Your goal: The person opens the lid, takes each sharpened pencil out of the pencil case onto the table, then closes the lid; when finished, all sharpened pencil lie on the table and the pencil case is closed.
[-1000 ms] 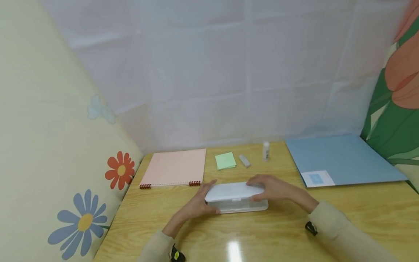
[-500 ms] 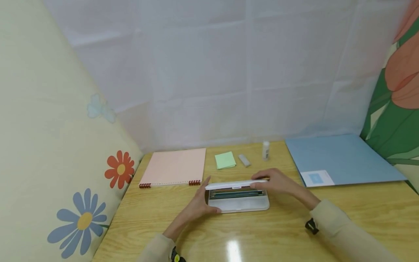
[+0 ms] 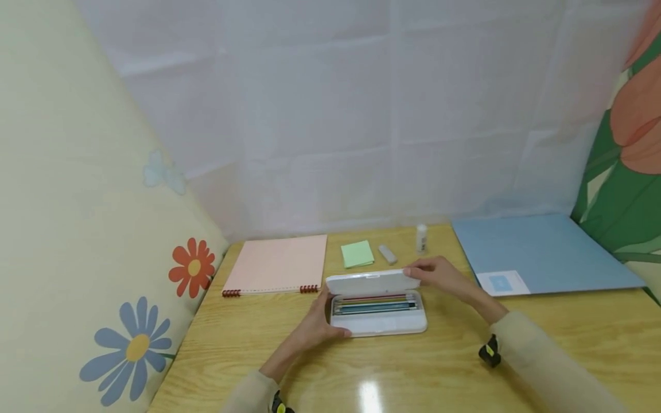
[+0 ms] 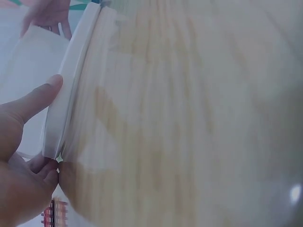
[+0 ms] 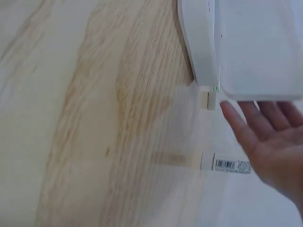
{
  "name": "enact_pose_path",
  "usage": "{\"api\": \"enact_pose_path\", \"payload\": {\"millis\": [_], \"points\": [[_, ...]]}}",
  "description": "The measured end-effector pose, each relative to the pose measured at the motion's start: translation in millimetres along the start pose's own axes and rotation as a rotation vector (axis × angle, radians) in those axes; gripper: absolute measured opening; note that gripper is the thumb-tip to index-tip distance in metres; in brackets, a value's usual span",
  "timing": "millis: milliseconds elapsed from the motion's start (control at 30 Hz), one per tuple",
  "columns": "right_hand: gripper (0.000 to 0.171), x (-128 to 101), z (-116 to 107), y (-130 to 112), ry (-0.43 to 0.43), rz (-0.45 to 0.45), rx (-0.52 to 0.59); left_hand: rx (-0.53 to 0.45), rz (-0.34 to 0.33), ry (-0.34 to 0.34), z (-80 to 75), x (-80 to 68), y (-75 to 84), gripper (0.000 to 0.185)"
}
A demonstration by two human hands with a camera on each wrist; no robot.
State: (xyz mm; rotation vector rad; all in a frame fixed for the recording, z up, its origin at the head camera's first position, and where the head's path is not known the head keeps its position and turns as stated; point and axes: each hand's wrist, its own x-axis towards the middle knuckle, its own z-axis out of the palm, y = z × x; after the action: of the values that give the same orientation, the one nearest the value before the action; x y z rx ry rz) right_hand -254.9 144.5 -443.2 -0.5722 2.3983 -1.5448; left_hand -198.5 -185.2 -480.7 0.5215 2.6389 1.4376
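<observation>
A white pencil case (image 3: 379,326) lies on the wooden table with its hinged lid (image 3: 369,282) raised and leaning back. Several pencils (image 3: 374,305) lie side by side in its rear part. My left hand (image 3: 312,326) grips the case's left end, thumb (image 4: 54,85) against the front wall and the other fingers round the end. At the lid's upper right corner, my right hand (image 3: 436,275) pinches the edge; in the right wrist view three fingertips disappear behind the lid (image 5: 260,52), and the thumb is hidden.
Behind the case are a pink spiral notebook (image 3: 281,263), green sticky notes (image 3: 357,254), a grey-white eraser (image 3: 387,254) and an upright glue stick (image 3: 421,238). A blue folder (image 3: 547,252) lies at the right. A white sheet (image 3: 310,115) hangs along the table's back.
The lid has swung up and back in my right hand, bringing the pencils into view. My right hand has risen with it; my left hand has stayed at the case's left end.
</observation>
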Motion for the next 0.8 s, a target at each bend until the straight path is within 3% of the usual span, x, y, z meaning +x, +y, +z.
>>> {"api": "enact_pose_path", "payload": {"millis": [300, 533, 800], "points": [[0.051, 15, 10, -7, 0.234, 0.15, 0.105, 0.004, 0.005, 0.01, 0.7, 0.6, -1.4, 0.123], [0.045, 23, 11, -5, 0.274, 0.23, 0.179, 0.033, -0.03, -0.004, 1.0, -0.7, 1.4, 0.121], [0.043, 29, 11, 2, 0.312, 0.262, 0.142, 0.056, -0.1, -0.017, 0.5, -2.9, 4.4, 0.122]]}}
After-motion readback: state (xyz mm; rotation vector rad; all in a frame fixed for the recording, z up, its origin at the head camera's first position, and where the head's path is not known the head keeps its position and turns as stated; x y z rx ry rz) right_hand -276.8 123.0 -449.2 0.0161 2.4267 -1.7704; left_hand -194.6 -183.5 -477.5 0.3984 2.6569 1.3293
